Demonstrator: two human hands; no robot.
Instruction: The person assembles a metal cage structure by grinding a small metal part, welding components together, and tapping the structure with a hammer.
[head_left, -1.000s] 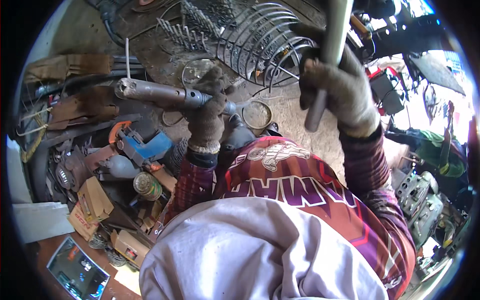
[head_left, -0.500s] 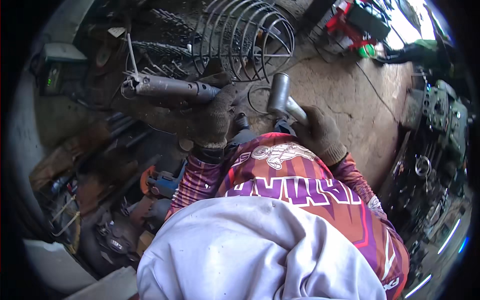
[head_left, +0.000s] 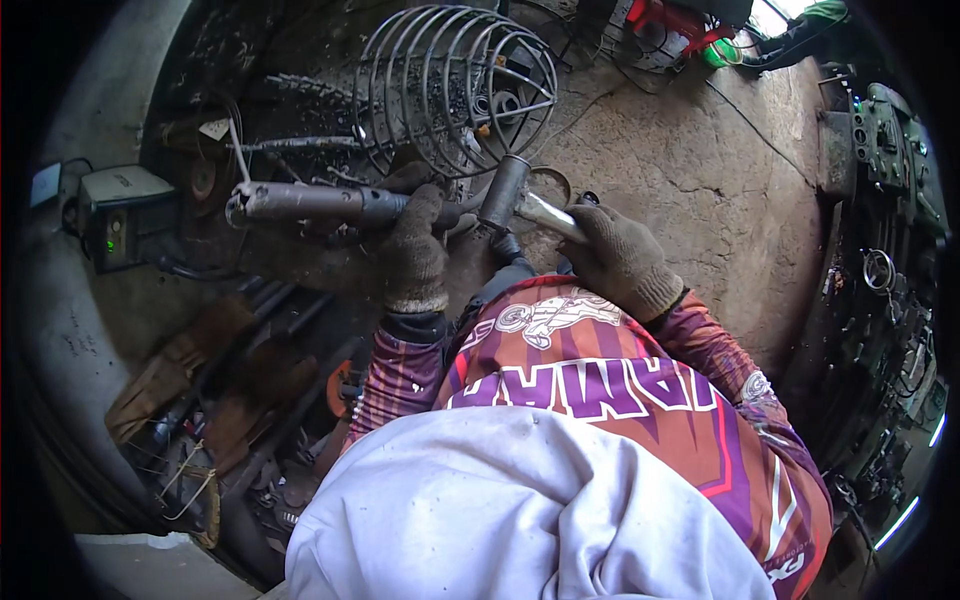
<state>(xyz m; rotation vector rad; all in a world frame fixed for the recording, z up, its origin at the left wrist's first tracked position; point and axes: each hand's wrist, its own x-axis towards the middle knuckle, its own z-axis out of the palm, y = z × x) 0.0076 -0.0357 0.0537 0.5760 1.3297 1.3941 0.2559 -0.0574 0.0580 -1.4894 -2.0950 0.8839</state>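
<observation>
My left hand point(head_left: 415, 255), in a knitted brown work glove, is closed round a dark metal pipe point(head_left: 300, 203) lying roughly level, with holes along its side and a ragged left end. My right hand point(head_left: 625, 262), gloved alike, grips the pale handle of a hammer point(head_left: 506, 192). Its cylindrical grey head stands at the pipe's right end; whether they touch I cannot tell. Just beyond both hands sits a rounded cage of bent metal rods point(head_left: 455, 90). The left fingers are partly hidden behind the pipe.
A pale box-shaped machine with a green display point(head_left: 128, 215) stands at the left. Dark bars and brown cloth point(head_left: 180, 370) lie at the lower left. Green-grey machinery point(head_left: 890, 140) lines the right side. Red equipment point(head_left: 675, 25) and a cable are on the concrete floor at the far right.
The hammer head has come left and down to the pipe's right end, with my right hand following. The pipe has shifted slightly down and left in view, and the view itself has shifted.
</observation>
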